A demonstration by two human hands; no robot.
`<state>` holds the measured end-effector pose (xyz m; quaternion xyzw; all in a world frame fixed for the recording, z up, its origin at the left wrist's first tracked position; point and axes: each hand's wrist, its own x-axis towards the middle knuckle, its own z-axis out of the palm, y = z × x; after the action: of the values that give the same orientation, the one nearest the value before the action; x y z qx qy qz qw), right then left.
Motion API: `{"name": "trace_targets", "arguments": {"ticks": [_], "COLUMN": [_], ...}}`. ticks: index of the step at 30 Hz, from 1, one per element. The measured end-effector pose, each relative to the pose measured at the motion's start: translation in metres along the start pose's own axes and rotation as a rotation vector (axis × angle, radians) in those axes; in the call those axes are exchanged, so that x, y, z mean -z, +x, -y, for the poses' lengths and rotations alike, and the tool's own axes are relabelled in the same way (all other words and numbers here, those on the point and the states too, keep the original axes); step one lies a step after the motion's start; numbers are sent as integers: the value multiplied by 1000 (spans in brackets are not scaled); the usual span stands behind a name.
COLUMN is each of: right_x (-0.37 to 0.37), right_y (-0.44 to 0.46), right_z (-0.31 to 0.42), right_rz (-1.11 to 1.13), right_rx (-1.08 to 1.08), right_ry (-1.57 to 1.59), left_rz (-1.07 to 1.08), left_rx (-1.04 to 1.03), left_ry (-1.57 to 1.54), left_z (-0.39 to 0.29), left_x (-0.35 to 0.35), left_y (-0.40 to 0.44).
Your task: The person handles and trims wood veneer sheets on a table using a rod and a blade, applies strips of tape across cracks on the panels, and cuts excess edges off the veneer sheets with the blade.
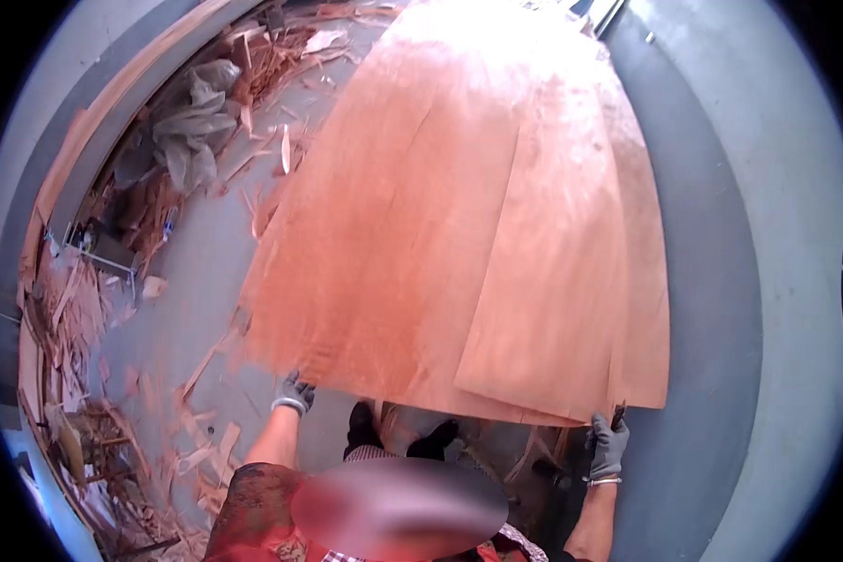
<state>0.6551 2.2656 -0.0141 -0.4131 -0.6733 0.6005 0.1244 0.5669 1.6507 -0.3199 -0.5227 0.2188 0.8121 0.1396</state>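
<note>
Large thin reddish-brown wood veneer sheets [375, 253] lie overlapping in front of me, their far end washed out by glare. A lighter veneer strip [553, 272] rests on top toward the right. My left hand [294, 393], in a grey glove, is at the near left corner with its fingers closed at the edge, where the sheet looks blurred. Gloved in grey too, my right hand [608, 447] is closed at the near right edge. A small dark tool [618, 415] sticks up from its fingers; its exact kind I cannot make out.
Broken veneer scraps [75, 309] litter the grey floor on the left, with a crumpled clear plastic sheet [197, 122] among them. My shoes [363, 423] stand just below the near edge of the sheets. A grey surface [712, 281] runs along the right side.
</note>
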Motion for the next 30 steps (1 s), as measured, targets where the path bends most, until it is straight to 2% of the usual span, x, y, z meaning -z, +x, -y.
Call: {"name": "trace_targets", "arguments": {"ticks": [2,6,7,8,11,12,16,18,20,22,24,26,28,30], "right_x": [3,18,30,45,35,25,3,-6,-35,-60,-79,-85,-80,-83], "right_y": [19,24,31,43,23,12,32,59,55,59,67,76,98,96], "right_z": [-29,-42,-66,-117,-143,-143,-155,-172,-130,-109,-95,-92,-108,-97], "right_rz": [2,-110,-126,-144,-181,-189,-138,-108,-106,-71,-76,-65,-100,-95], "right_rx": [5,-20,21,60,-5,-58,-31,21,-40,-81,-54,-77,-7,24], "right_ry": [-38,57,62,74,144,172,117,145,144,138,141,159,91,71], "left_rz": [-200,-271,-290,-261,-262,-234,-159,-115,-98,-32,-92,-112,-98,-78], "left_rx": [-144,-200,-199,-397,-515,-489,-543,-549,-617,-586,-603,-567,-482,-436], "left_ry": [45,-41,-88,-64,-135,-85,18,68,154,27,52,39,-14,-30], "left_z": [18,34,28,27,20,14,-7,-13,-17,-30,-42,-48,-59,-60], "left_x": [-11,-1,-5,21,-1,6,-8,-34,-93,-113,-133,-125,-103,-100], "left_y": [24,42,36,67,9,2,-9,-15,-47,-33,-18,17,71,76]}}
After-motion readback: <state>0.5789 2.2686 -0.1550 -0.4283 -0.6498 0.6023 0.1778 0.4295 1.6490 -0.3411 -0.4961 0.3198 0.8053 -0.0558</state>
